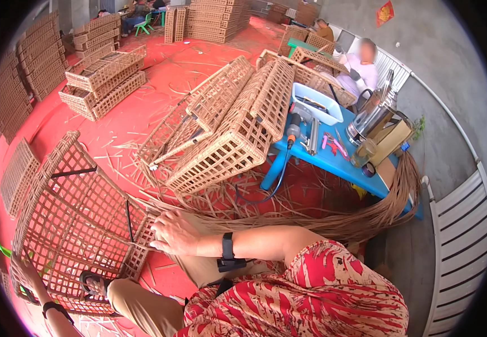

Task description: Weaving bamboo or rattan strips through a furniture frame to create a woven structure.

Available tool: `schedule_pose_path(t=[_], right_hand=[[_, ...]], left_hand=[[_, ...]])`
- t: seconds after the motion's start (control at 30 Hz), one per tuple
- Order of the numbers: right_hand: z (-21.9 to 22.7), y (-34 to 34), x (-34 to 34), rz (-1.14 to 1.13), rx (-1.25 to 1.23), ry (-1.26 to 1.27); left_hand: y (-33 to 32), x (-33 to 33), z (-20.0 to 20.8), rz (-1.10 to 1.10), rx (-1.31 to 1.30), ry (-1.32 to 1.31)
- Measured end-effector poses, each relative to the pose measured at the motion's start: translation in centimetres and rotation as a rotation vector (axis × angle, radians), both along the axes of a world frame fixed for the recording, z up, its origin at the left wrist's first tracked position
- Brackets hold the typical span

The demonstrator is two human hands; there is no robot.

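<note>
A large brown woven basket (75,213) with open square mesh and black struts stands tilted on the floor at the left, against my legs. My right hand (176,233) is at its right edge, fingers curled closed around a thin brown weaving strand (137,244) that runs to the mesh. A black band is on that wrist. At the lower left, my left hand (29,271) is by the basket's near left side; its fingers are mostly hidden by the mesh and the picture's rim. My sandalled foot (93,282) shows beside the basket's lower part.
Woven baskets (221,151) are stacked ahead. On the blue table (356,171) at the right lie a power tool (294,129), pink-handled scissors (336,145), a white tray (333,115) and a glass jar (363,153). Long strands (361,222) trail from it. A person (361,70) sits beyond.
</note>
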State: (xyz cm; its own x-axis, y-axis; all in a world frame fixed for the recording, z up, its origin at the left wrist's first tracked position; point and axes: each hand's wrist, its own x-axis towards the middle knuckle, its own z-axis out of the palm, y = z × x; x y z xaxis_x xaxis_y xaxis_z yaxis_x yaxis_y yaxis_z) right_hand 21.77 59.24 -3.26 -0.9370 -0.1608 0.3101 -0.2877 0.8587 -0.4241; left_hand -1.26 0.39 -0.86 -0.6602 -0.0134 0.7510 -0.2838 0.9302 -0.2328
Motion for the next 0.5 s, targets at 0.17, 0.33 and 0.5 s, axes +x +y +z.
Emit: schedule_pose_path(t=[0.17,0.33,0.5], right_hand=[[1.0,-2.7,0.7,0.07,-0.088,0.045],[-0.3,0.0,0.6,-0.011,0.001,0.081],[1.3,-1.8,-0.3,0.02,0.03,0.108]], left_hand=[[-7.3,3.9,-1.4,0.406,-0.686,-0.556],[4.1,1.7,1.2,-0.049,0.04,0.02],[-2.0,2.7,2.4,-0.09,0.121,-0.021]])
